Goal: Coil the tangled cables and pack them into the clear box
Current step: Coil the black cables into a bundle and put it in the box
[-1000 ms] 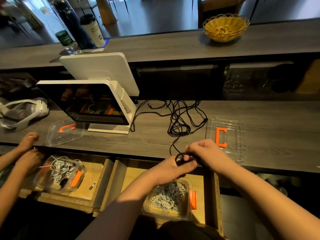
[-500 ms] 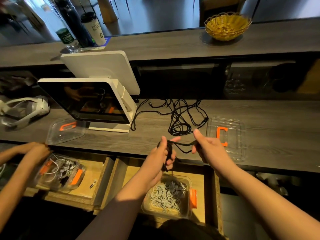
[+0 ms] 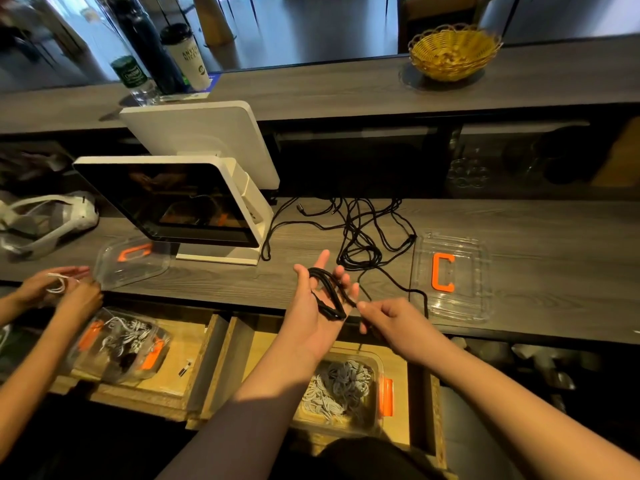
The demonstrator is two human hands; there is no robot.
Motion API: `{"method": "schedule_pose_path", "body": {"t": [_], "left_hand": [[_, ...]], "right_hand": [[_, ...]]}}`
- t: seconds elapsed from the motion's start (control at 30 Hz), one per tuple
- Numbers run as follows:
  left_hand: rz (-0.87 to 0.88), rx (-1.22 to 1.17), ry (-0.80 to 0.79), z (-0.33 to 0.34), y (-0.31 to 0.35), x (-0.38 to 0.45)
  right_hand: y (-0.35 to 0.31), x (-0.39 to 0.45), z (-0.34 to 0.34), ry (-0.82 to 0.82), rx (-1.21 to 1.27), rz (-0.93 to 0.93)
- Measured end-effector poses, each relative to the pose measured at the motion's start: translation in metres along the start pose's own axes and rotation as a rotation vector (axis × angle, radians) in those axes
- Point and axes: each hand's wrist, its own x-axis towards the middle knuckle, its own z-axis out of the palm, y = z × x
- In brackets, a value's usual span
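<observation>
Left hand (image 3: pixel 320 299) open-palmed, black cable (image 3: pixel 329 292) looped around it — right hand (image 3: pixel 388 320) pinches the strand trailing right toward the tangle.

Your counter (image 3: pixel 519 220) is grey wood-grain, matt, while the open drawer (image 3: pixel 401 393) below it is raw pale board with rough edges. The black cable (image 3: pixel 329 292) looks matt, perhaps braided. The box (image 3: pixel 375 362) and lid (image 3: pixel 485 271) at centre right are clear glossy plastic with orange clips. At upper right sits a woven wicker basket (image 3: pixel 453 51); the white terminal (image 3: pixel 256 202) is smooth plastic with a glossy screen
</observation>
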Motion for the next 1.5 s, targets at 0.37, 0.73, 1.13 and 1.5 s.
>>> {"method": "schedule_pose_path", "body": {"t": [0.37, 0.73, 1.13, 1.5], "left_hand": [[0.286, 0.516, 0.116, -0.011, 0.004, 0.014], [0.180, 1.217, -0.012, -0.024, 0.002, 0.014], [-0.376, 0.990, -0.244, -0.040, 0.015, 0.001], [-0.272, 1.402, -0.308, -0.042, 0.034, 0.000]], "right_hand": [[-0.012, -0.017, 0.035, -0.164, -0.376, -0.093], [-0.025, -0.016, 0.028, -0.053, -0.364, -0.308], [-0.025, 0.014, 0.002, 0.233, -0.502, -0.354], [-0.023, 0.028, 0.001, 0.363, -0.608, -0.167]]}}
